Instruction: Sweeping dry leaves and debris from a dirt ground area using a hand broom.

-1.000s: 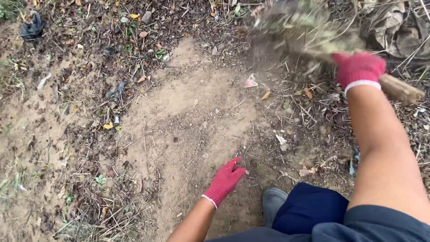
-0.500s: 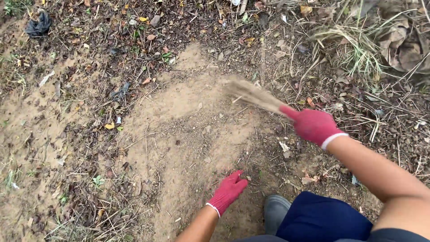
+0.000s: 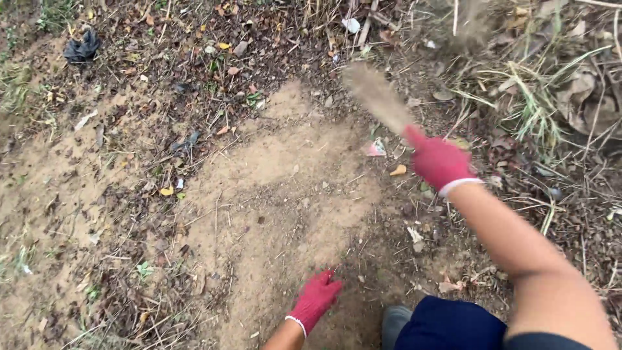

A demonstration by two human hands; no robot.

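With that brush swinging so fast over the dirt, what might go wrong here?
The right hand swings a blurred brush over loose soil, so dust and grit may fly up toward the face. The left hand rests on the bare dirt patch near the sweep and might get struck. Dry twigs and leaf litter could snag the bristles, and the crouched stance above the dark shoe looks easy to tip.
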